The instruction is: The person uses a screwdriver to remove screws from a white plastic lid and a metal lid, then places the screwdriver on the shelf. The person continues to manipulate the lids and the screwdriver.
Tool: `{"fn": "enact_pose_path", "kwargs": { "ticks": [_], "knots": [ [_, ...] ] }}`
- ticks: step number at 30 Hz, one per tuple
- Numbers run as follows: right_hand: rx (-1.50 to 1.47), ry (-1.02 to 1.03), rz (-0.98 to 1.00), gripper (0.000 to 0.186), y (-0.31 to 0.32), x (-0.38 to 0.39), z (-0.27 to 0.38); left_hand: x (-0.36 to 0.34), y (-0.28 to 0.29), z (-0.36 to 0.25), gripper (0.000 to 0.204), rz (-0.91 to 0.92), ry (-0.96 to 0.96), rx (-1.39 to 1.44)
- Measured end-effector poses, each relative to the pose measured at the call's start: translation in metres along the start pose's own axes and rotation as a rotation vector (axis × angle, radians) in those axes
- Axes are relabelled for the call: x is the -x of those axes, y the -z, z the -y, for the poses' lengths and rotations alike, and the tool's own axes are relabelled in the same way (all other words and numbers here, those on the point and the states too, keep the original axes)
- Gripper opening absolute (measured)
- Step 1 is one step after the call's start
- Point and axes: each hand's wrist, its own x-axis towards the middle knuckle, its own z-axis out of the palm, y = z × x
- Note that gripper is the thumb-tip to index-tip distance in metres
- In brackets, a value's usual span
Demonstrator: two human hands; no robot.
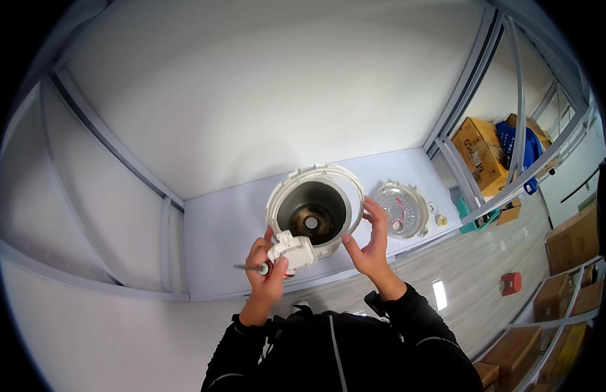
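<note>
A rice cooker body (293, 199) stands on the shelf before me, its grey inner wall and stained bottom showing. Over its mouth lies a white plastic ring (360, 194) with a blocky hinge part (294, 251), shifted a little to the right. My left hand (264, 269) is closed at the hinge part and also holds a screwdriver (245, 267), whose metal shaft points left. Curled at the ring's right side is my right hand (371, 245), thumb inside and fingers outside. The left fingers are partly hidden behind the hinge part.
Right of the cooker lies a round lid part (414, 210) with a clear disc and a red strip. Small round pieces (441, 220) sit beside it. Metal frame posts flank the white shelf (218, 242). Cartons (479, 153), a teal basket (481, 221) and a red stool (511, 283) are farther right.
</note>
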Motion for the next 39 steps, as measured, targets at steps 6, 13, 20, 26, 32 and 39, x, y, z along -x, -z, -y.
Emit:
{"fn": "enact_pose_path", "kwargs": {
  "ticks": [6,13,20,26,32,39],
  "knots": [
    [0.078,-0.113,0.129,0.091,-0.009,-0.006,-0.013,-0.019,-0.007,0.041,0.014,-0.122,0.209,0.143],
    [0.277,-0.129,0.317,0.097,-0.018,0.001,-0.026,-0.017,-0.01,0.071,0.031,-0.162,0.42,0.119],
    [0.233,-0.163,0.313,0.096,-0.02,0.004,-0.031,-0.018,-0.016,0.069,0.035,-0.106,0.284,-0.034],
    [0.234,-0.131,0.192,0.087,-0.021,0.009,-0.02,-0.016,-0.011,0.071,0.036,-0.096,0.066,-0.248],
    [-0.04,-0.175,0.224,0.064,-0.001,0.013,0.016,-0.017,-0.015,0.016,0.033,0.069,0.115,-0.272],
    [-0.516,-0.207,0.42,0.055,0.01,0.021,0.032,-0.021,-0.031,-0.005,0.029,0.398,0.326,-0.078]
  ]
}}
